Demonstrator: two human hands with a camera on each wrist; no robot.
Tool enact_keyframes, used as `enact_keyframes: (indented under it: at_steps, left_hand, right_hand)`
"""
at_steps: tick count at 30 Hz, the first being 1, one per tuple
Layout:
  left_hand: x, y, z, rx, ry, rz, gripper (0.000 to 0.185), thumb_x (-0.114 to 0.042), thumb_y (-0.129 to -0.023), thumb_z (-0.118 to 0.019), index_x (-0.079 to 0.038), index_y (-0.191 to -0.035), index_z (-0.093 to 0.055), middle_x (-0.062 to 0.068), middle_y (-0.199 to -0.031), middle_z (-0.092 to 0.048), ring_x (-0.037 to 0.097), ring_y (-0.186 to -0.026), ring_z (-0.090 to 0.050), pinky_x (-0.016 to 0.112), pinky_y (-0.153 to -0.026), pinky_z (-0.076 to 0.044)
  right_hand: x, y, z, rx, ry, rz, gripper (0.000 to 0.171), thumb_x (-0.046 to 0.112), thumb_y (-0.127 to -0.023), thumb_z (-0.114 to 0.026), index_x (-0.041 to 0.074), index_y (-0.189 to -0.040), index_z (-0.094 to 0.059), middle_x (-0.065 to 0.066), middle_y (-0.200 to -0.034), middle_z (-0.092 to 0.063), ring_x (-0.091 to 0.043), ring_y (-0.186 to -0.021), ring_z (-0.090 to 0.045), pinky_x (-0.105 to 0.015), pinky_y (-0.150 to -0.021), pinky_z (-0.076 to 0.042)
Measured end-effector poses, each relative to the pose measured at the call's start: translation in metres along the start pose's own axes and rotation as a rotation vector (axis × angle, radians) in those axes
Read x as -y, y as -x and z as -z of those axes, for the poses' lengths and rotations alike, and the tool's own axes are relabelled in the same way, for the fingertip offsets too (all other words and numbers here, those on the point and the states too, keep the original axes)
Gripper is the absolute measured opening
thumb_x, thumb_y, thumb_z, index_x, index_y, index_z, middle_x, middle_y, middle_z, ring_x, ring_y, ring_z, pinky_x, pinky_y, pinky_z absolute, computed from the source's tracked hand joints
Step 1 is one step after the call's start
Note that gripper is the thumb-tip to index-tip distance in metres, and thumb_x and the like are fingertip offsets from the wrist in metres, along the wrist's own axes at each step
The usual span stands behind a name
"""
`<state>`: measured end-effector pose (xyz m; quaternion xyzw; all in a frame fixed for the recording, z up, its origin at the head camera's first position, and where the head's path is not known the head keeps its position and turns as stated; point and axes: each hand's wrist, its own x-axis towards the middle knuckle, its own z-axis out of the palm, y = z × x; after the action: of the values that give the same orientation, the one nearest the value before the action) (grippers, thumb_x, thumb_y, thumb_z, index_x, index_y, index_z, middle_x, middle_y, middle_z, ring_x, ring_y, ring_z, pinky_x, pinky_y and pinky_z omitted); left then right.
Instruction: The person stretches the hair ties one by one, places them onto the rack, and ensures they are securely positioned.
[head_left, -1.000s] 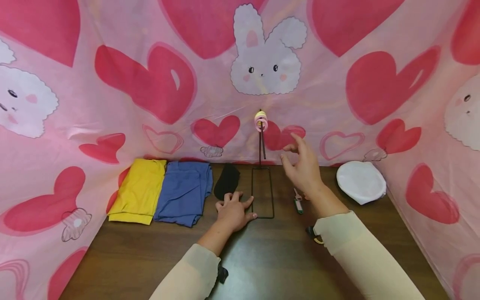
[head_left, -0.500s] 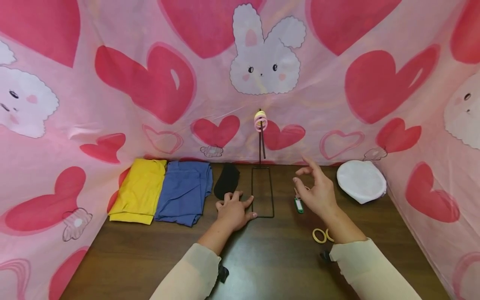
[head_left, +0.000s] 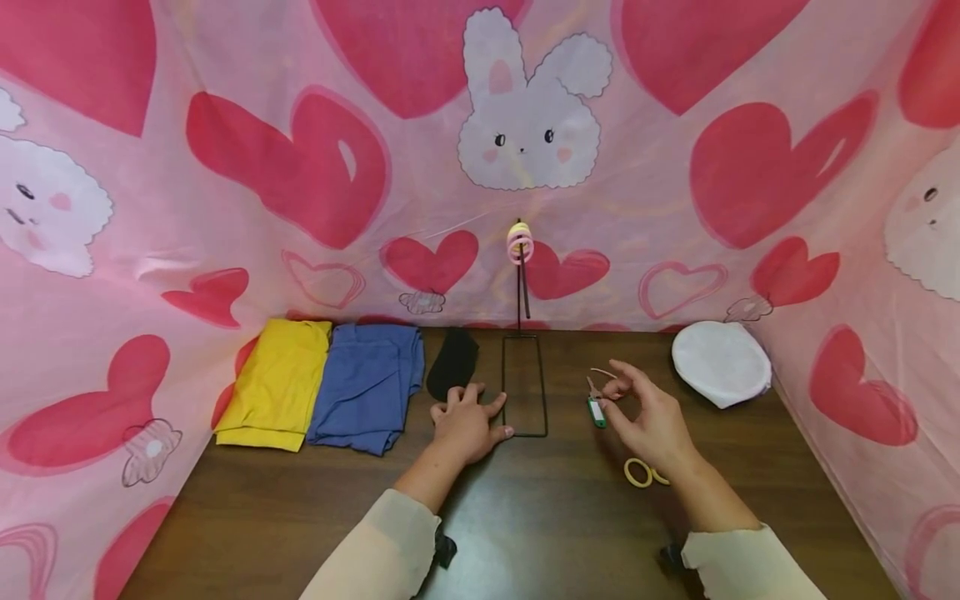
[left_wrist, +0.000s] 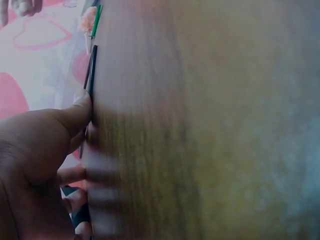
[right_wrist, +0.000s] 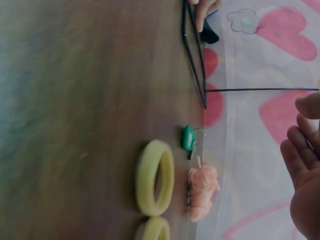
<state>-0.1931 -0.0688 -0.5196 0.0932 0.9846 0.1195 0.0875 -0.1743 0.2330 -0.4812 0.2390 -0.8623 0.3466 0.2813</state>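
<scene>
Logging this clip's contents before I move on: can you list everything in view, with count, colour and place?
Table: 1, dark brown wood, under everything.
Backdrop: 1, pink cloth with red hearts and white bunnies, behind and at both sides.
Yellow cloth: 1, folded, far left.
Blue cloth: 1, folded, beside the yellow one.
Black cloth: 1, beyond the left hand.
Wire stand: 1, black, centre.
Rings on stand: pink and yellow, count unclear, at its top.
Key tag: 1, green, right of stand.
Pink scrunchie: 1, beside the tag.
Yellow rings: 2, near right wrist.
White cap: 1, far right.
Left hand: flat, touching the stand's base.
Right hand: raised, holding nothing.
</scene>
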Motion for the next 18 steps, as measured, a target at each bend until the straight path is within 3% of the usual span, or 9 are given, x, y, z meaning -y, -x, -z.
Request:
enact_keyframes:
  at_steps: [3,6,10,18]
  left_hand:
    - [0.0,0.0,-0.001,-0.002,-0.003,0.002,0.067,-0.067,-0.095,-0.059,-0.045,-0.156,-0.044,0.003,-0.165,-0.032,0.037,-0.146,-0.026,0.065,-0.1,-0.03]
    - [0.001,0.0,-0.002,-0.008,-0.005,-0.001,0.067,-0.067,-0.095,-0.059,-0.045,-0.156,-0.044,0.003,-0.165,-0.032,0.038,-0.146,-0.026,0.065,-0.1,-0.03]
    - [0.002,0.0,-0.002,-0.012,-0.005,-0.002,0.067,-0.067,-0.095,-0.059,-0.045,-0.156,-0.044,0.003,-0.165,-0.032,0.038,-0.146,-0.026,0.065,-0.1,-0.03]
    - [0.001,0.0,-0.001,-0.003,0.007,-0.004,0.067,-0.066,-0.095,-0.06,-0.044,-0.156,-0.044,0.003,-0.165,-0.032,0.039,-0.146,-0.026,0.066,-0.101,-0.029]
  right_hand:
    - [0.0,0.008,0.004,0.043,0.007,0.007,0.065,-0.007,-0.075,-0.085,0.001,-0.135,-0.062,-0.001,-0.097,-0.074,-0.024,-0.091,-0.073,-0.007,-0.1,-0.037]
    - [0.001,0.015,0.009,0.097,0.026,-0.002,0.065,-0.006,-0.074,-0.087,0.003,-0.133,-0.064,0.0,-0.099,-0.074,-0.025,-0.096,-0.072,-0.005,-0.103,-0.032]
    - [-0.001,0.026,0.016,0.178,0.068,-0.03,0.064,0.001,-0.075,-0.09,0.008,-0.133,-0.065,0.005,-0.1,-0.072,-0.022,-0.101,-0.07,-0.008,-0.096,-0.037]
    - [-0.009,0.046,0.029,0.286,0.08,-0.056,0.063,0.005,-0.077,-0.09,0.011,-0.134,-0.065,0.009,-0.102,-0.07,-0.016,-0.101,-0.066,-0.026,-0.081,-0.051]
